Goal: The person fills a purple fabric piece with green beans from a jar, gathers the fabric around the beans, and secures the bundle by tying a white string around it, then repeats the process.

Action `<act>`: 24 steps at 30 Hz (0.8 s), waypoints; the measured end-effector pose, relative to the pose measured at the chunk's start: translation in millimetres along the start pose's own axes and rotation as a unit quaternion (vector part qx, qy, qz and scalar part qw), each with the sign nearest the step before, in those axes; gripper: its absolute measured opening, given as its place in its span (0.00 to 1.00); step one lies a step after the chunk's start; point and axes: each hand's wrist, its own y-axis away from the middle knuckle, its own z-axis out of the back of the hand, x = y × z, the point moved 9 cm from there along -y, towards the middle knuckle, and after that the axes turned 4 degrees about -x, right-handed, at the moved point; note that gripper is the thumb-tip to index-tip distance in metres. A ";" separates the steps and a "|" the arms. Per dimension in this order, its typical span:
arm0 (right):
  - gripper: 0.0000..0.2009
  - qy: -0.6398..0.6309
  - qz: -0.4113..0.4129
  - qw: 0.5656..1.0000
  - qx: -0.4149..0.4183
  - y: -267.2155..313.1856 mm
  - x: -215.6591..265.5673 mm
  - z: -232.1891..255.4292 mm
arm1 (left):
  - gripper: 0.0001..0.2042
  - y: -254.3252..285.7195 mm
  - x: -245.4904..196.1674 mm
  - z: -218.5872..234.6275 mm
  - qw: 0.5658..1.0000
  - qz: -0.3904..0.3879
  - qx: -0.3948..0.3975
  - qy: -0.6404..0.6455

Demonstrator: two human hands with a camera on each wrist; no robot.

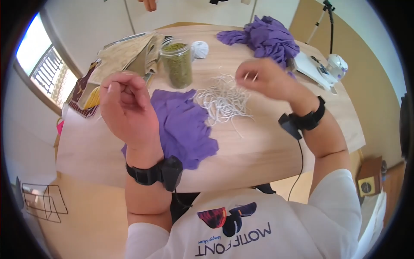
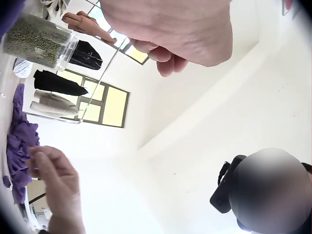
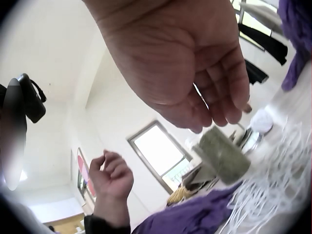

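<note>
My left hand (image 1: 129, 108), palm up over the table's left part, has loosely curled fingers; nothing shows clearly in it. My right hand (image 1: 269, 80) is raised right of the loose white string pile (image 1: 224, 101), fingers bent; short white strands stick out of it, and the right wrist view shows a white strand between the fingers of this hand (image 3: 180, 63). Between and below the hands lies a purple cloth (image 1: 183, 125), spread on the table. Behind it stands a clear jar of green beans (image 1: 177, 69), upright. Neither hand touches the cloth or the jar.
A ball of white string (image 1: 200, 49) sits beside the jar. Beige folded cloth (image 1: 125, 56) lies at the back left, a bunched purple cloth (image 1: 271, 39) at the back right. A small white device (image 1: 336, 68) stands near the right edge.
</note>
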 end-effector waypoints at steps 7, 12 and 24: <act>0.16 0.001 0.050 0.994 0.098 -18.6 50.1 -108.6 | 0.17 -18.1 -9.2 35.2 0.994 0.019 -0.063 0.083; 0.16 0.058 -0.025 0.985 0.160 -42.1 37.0 -133.1 | 0.15 -18.6 -2.3 45.2 0.987 0.054 -0.103 0.110; 0.03 -0.393 0.060 0.917 0.038 -39.4 65.9 -50.5 | 0.16 -10.2 60.7 40.8 0.952 0.227 -0.059 -0.195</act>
